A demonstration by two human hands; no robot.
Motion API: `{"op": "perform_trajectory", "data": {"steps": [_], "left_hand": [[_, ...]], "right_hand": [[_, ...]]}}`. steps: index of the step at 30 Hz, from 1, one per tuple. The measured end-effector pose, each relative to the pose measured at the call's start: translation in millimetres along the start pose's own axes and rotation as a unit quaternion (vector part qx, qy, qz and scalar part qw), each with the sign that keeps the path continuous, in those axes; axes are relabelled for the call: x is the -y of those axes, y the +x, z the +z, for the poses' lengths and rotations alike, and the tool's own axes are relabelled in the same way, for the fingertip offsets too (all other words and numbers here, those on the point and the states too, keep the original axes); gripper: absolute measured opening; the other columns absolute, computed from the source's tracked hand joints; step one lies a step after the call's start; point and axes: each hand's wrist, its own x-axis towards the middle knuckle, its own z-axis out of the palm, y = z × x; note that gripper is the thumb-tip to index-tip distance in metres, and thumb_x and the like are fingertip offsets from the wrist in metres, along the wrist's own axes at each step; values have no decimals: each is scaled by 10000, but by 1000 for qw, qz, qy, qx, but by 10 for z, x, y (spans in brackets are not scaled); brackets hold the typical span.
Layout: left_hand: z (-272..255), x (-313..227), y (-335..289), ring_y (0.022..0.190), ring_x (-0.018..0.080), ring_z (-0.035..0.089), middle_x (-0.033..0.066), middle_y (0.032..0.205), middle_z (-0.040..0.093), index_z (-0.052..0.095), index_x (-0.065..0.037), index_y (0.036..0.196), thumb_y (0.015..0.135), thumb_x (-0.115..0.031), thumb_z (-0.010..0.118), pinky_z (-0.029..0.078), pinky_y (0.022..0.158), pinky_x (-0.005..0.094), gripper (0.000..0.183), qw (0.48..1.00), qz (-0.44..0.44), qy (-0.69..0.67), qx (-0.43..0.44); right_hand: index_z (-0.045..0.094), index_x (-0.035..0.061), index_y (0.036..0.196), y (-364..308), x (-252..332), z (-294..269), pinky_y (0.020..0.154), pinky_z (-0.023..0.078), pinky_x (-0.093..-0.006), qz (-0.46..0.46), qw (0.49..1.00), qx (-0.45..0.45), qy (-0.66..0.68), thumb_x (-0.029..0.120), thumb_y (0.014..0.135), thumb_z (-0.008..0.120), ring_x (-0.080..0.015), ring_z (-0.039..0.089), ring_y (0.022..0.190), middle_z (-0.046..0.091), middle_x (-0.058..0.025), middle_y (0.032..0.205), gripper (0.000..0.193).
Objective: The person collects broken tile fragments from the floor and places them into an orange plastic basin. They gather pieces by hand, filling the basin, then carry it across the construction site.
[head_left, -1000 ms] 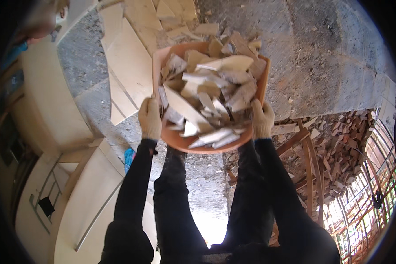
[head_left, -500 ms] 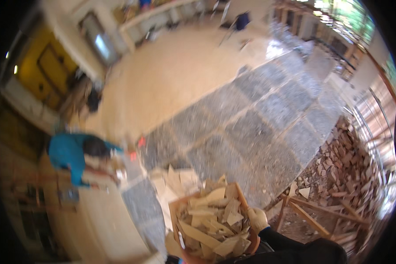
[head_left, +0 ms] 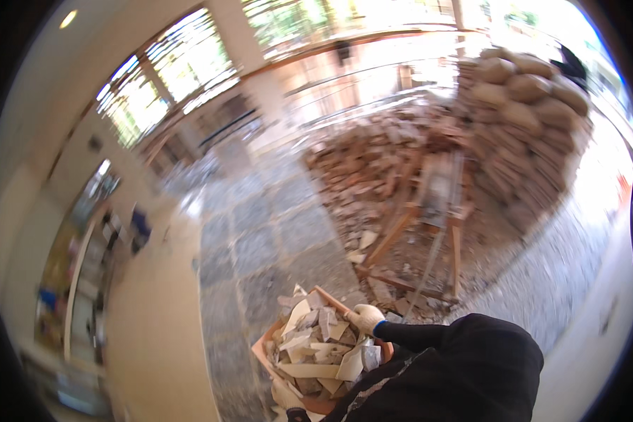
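Note:
Against my body I hold an orange-brown box-like tub (head_left: 262,352), heaped with broken pieces of cream and grey tile (head_left: 321,349). My right hand (head_left: 365,320), in a pale knit glove, is closed over the tub's far right rim. Low on the left side, my left hand (head_left: 285,396), gloved too, grips the tub's edge, with its fingers partly hidden. The load rises to about the rim, and some shards stick up past the far corner. My dark sleeve and clothing cover the tub's near right part.
Ahead lies a spread of broken brick (head_left: 373,162), with a wooden frame (head_left: 394,235) standing at its near side. Piled full sacks (head_left: 527,88) rise at the far right. Grey floor tiles (head_left: 253,214) run beside a smooth beige floor (head_left: 151,302). Windows line the back.
My view has swung right, bringing the brick heap and sacks to the middle and right. The person in blue has left the picture. My left hand now shows; the tub stays held.

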Motion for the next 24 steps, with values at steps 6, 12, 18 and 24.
{"op": "perform_trajectory", "data": {"steps": [6,12,18,24], "left_hand": [[496,-737,136,1022,292,752,172,1158,785,752,56,1191,1086,-524,501,580,850,426,640,962,0,172,212],[1124,-1400,350,964,278,719,137,1142,778,752,39,1226,1075,-556,533,564,831,439,652,919,-16,26,394],[1917,-1799,159,915,141,648,1,1024,710,751,-33,1194,1086,-432,618,511,789,329,435,818,-65,-30,571],[2720,-1751,-1552,927,153,663,33,1047,746,765,0,1189,1076,-453,625,523,823,321,488,772,-12,64,632]], "right_hand": [[781,24,1075,-1052,-317,-266,922,544,-541,120,978,-164,53,606,976,642,-464,720,1072,761,-278,1057,607],[788,20,1083,-1661,29,-438,903,549,-546,229,921,-307,77,586,965,650,-464,733,1033,764,-281,1027,595],[785,-3,1012,-2287,22,-550,884,551,-545,321,845,-415,103,576,951,654,-468,737,1000,754,-295,963,597],[786,17,975,-3185,-890,-1443,888,559,-539,371,781,-494,93,587,921,711,-474,735,989,762,-282,967,578]]}}
